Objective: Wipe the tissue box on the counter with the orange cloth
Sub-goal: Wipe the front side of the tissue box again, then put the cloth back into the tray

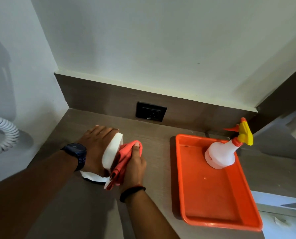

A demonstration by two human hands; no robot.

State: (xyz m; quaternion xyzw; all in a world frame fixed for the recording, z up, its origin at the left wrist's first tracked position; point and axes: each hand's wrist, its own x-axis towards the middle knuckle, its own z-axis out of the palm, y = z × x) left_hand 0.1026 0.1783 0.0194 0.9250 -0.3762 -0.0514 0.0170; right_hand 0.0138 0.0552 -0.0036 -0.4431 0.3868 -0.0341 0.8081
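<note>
My right grip (135, 168), nearest, clenches soft orange cloth (125, 157) against right side of tissue box (112, 149); left grip (96, 144) lies flat on top. Box sits left on bench (92, 204), probably light, slippy: pin from above.

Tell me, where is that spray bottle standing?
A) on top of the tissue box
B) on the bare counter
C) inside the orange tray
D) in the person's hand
C: the spray bottle stands on its base inside the orange tray, at the tray's far end.
</note>
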